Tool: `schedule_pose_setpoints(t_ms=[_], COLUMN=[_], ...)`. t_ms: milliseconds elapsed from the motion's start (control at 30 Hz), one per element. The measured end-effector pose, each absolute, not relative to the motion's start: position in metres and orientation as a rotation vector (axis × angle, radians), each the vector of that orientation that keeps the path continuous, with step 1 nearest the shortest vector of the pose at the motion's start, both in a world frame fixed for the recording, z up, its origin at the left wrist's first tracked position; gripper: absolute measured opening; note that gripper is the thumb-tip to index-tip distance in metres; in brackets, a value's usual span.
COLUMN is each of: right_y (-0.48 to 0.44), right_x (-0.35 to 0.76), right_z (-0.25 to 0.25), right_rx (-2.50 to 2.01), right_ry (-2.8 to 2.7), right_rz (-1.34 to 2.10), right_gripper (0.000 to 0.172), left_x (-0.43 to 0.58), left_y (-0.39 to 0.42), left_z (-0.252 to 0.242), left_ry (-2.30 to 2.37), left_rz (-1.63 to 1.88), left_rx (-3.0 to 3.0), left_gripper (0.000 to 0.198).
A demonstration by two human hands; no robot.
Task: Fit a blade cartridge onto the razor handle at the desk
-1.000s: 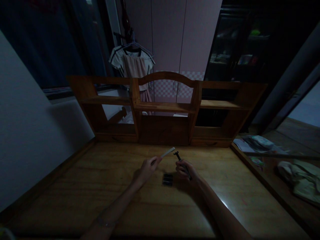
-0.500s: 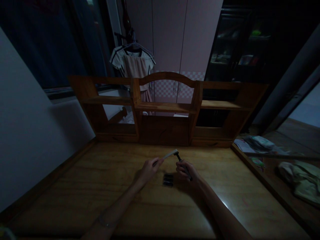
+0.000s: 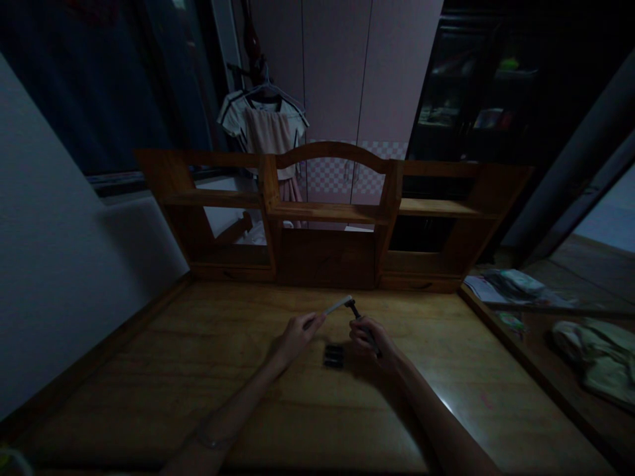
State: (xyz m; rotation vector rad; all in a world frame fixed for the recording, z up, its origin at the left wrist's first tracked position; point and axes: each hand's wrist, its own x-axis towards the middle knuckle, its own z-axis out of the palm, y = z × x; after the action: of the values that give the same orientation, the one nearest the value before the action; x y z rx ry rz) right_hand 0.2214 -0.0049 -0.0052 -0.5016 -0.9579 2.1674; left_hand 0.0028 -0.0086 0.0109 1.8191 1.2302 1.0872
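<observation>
The scene is dim. My left hand (image 3: 294,337) is closed on a thin pale stick-like piece (image 3: 337,305) that points up and to the right. My right hand (image 3: 370,338) is closed on a slim dark handle-like tool (image 3: 358,317), a razor handle by its look. The pale piece's far end touches the head of the dark tool above the wooden desk (image 3: 198,370). A small dark block (image 3: 334,356) lies on the desk between my two hands.
A wooden shelf unit (image 3: 327,211) stands along the desk's back edge. Clothes on a hanger (image 3: 268,125) hang behind it by a pink wardrobe. Papers and cloth (image 3: 590,350) lie to the right. A pale wall runs along the left.
My left hand has swung the pale piece to the right until its tip met the head of the dark tool. My right hand has barely moved.
</observation>
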Motion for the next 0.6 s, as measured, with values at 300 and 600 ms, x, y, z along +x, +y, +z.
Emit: schedule_pose_setpoints(t_ms=[300, 600], right_y=[-0.0047, -0.0014], right_x=[0.2185, 0.218], right_z=[-0.0059, -0.0135], right_rx=[-0.469, -0.435], right_ry=[-0.955, -0.919], right_rz=[2.204, 2.25], right_gripper=[0.035, 0.036], left_x=[0.0021, 0.0021], left_y=[-0.0075, -0.0073], left_z=[0.0074, 0.0087], left_ry=[1.256, 1.27], left_rz=[1.108, 1.135], left_rx=[1.824, 1.831], left_gripper=[0.04, 0.041])
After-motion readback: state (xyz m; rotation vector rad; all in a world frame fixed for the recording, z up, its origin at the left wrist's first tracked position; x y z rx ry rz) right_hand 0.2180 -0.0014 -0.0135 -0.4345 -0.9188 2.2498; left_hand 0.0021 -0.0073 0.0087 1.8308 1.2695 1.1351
